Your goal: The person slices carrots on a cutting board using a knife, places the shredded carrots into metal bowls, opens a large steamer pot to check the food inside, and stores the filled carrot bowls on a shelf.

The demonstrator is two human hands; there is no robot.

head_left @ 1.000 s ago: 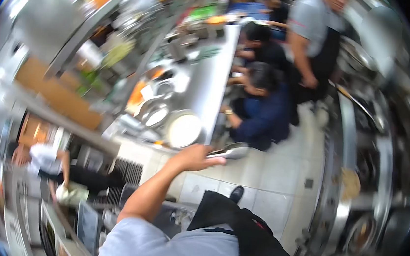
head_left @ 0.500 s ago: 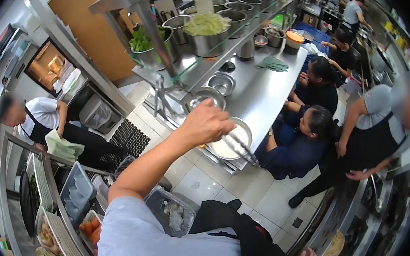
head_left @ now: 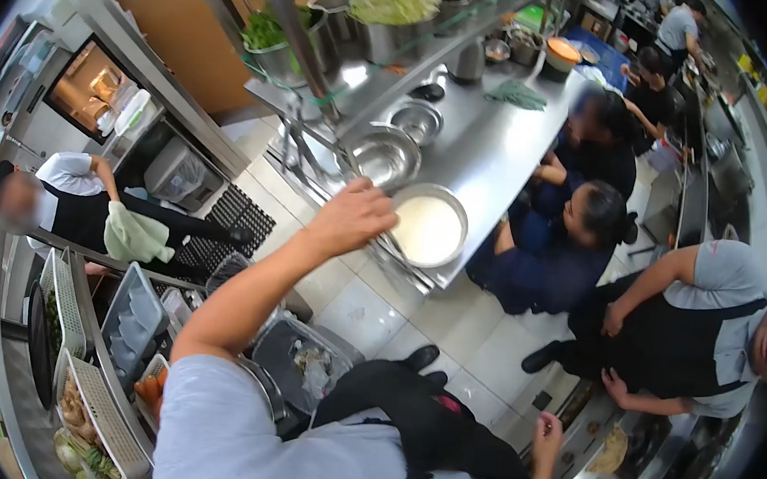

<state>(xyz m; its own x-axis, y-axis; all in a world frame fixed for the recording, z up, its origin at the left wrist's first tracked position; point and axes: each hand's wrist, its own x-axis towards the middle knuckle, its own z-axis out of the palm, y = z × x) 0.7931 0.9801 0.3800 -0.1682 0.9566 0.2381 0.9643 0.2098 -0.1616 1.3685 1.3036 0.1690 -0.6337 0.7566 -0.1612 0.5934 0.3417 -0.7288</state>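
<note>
My left hand [head_left: 353, 216] is closed at the near edge of the steel table [head_left: 503, 149]. Thin metal shows by its fingers, but I cannot make out what it grips. Just right of it a round pot [head_left: 429, 226] holds a pale, creamy liquid. Behind the hand lie a wide steel bowl [head_left: 385, 158] and a smaller bowl [head_left: 416, 123]. Metal tools [head_left: 294, 134] hang at the table's left end. My right hand [head_left: 547, 440] is low on the right beside the stove, fingers loosely curled and apart, with nothing visible in it.
Pots of greens [head_left: 392, 28] stand on the upper shelf. Two people in dark clothes sit along the table's right side. A person in an apron [head_left: 661, 331] stands at right, another with a green cloth [head_left: 136, 234] at left. A bin [head_left: 302, 361] and vegetable baskets are near me.
My left hand has moved slightly left; the tongs once stretched over the pot no longer show clearly. My right hand has risen. The person at right has leaned lower.
</note>
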